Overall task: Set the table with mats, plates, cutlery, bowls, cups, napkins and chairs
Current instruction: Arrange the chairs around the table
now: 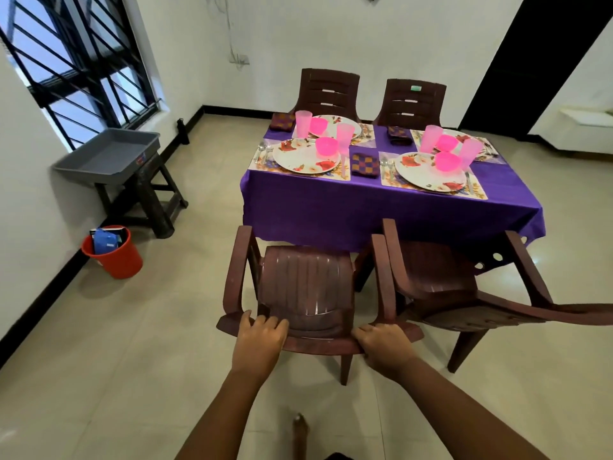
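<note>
While both hands, left hand [260, 340] and right hand [384, 346], curl their fingers over the near chair [308, 287] backrest at lower centre, the desk [381, 207] above carries four plates, four bowls, four cups; four chairs surround it.

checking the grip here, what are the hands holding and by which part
Both hands, left and right, grip the top edge of the backrest of the brown plastic armchair nearest the camera.
</note>
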A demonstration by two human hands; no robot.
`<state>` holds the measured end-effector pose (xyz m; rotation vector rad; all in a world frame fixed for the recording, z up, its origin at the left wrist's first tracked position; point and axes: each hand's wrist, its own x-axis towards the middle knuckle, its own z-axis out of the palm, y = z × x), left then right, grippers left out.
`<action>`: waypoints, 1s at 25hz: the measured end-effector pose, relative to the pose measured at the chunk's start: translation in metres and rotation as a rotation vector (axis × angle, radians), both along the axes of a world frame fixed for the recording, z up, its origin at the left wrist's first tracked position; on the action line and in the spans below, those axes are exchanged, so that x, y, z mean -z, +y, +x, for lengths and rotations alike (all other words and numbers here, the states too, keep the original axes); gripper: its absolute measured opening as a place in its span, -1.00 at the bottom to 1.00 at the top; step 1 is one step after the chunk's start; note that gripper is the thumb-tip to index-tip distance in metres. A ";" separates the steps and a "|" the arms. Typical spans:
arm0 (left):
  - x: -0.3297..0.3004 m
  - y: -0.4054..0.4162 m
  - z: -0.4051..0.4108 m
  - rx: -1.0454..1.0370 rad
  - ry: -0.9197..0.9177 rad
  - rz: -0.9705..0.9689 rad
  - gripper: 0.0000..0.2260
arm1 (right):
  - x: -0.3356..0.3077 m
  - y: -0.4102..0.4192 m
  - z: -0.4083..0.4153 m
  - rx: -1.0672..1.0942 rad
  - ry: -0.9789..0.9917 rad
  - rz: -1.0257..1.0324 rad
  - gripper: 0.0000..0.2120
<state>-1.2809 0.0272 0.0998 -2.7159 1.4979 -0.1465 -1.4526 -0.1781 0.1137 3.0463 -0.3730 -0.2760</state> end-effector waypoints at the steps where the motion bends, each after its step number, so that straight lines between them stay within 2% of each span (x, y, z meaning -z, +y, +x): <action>1: 0.000 -0.005 0.011 0.012 -0.011 -0.010 -0.69 | 0.001 -0.005 0.009 0.016 -0.020 0.003 -0.69; 4: 0.005 -0.026 0.047 0.006 -0.001 -0.021 -0.64 | 0.004 -0.017 0.037 0.039 -0.051 -0.041 -0.78; 9: 0.006 -0.055 0.088 0.096 0.031 -0.090 -0.46 | 0.018 -0.046 0.068 0.065 -0.140 -0.040 -0.66; 14: -0.002 -0.075 0.139 0.113 0.034 0.121 -0.33 | 0.020 -0.073 0.101 0.086 -0.202 -0.046 -0.71; 19: -0.006 -0.102 0.175 0.149 0.070 0.173 -0.28 | 0.016 -0.095 0.134 0.117 -0.212 -0.047 -0.78; 22: -0.001 -0.107 0.182 0.177 0.143 0.171 -0.35 | 0.016 -0.101 0.137 0.115 -0.217 -0.010 -0.80; 25: 0.000 -0.108 0.183 0.265 0.136 0.068 -0.59 | 0.019 -0.100 0.137 0.114 -0.230 -0.015 -0.86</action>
